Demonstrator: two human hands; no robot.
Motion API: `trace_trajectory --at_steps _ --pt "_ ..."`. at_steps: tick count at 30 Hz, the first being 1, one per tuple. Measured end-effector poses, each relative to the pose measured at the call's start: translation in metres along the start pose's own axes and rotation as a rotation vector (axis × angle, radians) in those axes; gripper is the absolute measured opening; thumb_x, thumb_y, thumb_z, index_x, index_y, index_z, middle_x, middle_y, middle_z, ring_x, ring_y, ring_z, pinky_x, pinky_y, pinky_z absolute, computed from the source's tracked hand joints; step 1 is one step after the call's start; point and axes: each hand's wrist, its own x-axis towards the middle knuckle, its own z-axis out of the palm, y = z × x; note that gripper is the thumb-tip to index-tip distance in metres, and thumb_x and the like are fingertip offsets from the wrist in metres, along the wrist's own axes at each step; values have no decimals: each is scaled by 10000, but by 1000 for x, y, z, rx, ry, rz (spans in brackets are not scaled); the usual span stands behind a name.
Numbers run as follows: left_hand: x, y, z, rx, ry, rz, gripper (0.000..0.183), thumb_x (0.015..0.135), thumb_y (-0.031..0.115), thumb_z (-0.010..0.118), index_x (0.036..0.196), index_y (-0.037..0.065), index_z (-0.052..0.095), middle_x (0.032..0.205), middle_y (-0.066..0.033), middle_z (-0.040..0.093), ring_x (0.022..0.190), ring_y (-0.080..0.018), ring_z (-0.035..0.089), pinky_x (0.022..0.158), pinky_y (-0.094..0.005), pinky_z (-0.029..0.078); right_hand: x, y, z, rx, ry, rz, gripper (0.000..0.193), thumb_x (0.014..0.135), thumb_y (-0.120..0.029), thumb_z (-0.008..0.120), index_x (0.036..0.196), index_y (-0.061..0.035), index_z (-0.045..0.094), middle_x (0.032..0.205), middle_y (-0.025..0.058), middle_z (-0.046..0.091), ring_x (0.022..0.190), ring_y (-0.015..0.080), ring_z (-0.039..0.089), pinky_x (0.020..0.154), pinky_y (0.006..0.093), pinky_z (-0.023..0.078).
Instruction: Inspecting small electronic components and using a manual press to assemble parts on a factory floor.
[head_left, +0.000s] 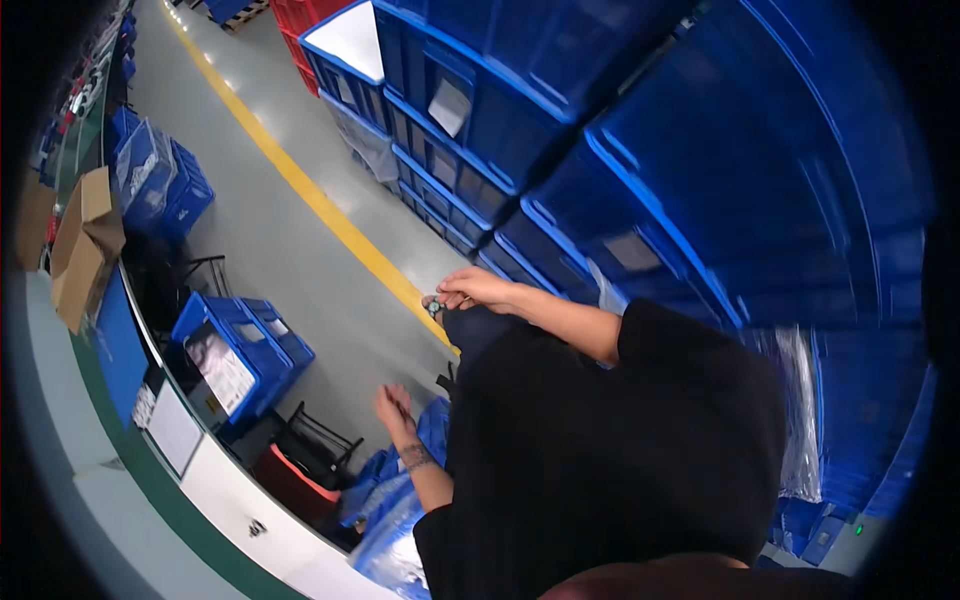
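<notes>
My right hand point(478, 288) is held in front of my body, its fingers curled in; whether anything is inside them is hidden. Just beyond its fingertips shows a small grey patterned thing point(433, 305), perhaps the tip of a shoe below my dark trouser leg point(482, 328). Lower and to the left, my left hand point(393, 403) hangs over the grey floor with its fingers bent, and what they may hold cannot be made out. Nearest to it is a bunched blue plastic cover point(425, 437). Neither hand touches a box or the bench.
Stacked blue crates point(455, 115) line the right side. A yellow line point(300, 180) runs along the grey floor point(265, 235). On the left, a long bench point(235, 480) carries an open cardboard box point(88, 245). Beside it stand a blue bin point(262, 345) and a chair with a red edge point(295, 475).
</notes>
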Motion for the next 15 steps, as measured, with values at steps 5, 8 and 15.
trace_trajectory --at_steps 5,8,15 --pt "52 -60 -125 -357 163 -502 300 917 283 413 653 141 430 540 -15 422 452 -156 395 446 -286 336 94 -90 10 -13 -9 -58 253 929 -280 574 1036 -60 635 952 34 665 846 115 623 702 262 474" --pt "76 -28 -104 -270 599 -363 272 906 251 404 657 142 430 561 -15 465 460 -157 430 460 -258 378 147 -157 17 -134 -39 -122 265 933 -292 577 1057 -64 633 984 29 666 880 101 623 714 266 471" --pt "230 133 -76 -79 314 -297 277 922 285 405 710 117 466 714 -62 546 627 -175 508 598 -289 429 307 -294 28 -408 164 -483 320 914 -323 607 1079 -53 649 1021 48 670 938 135 607 803 300 476"
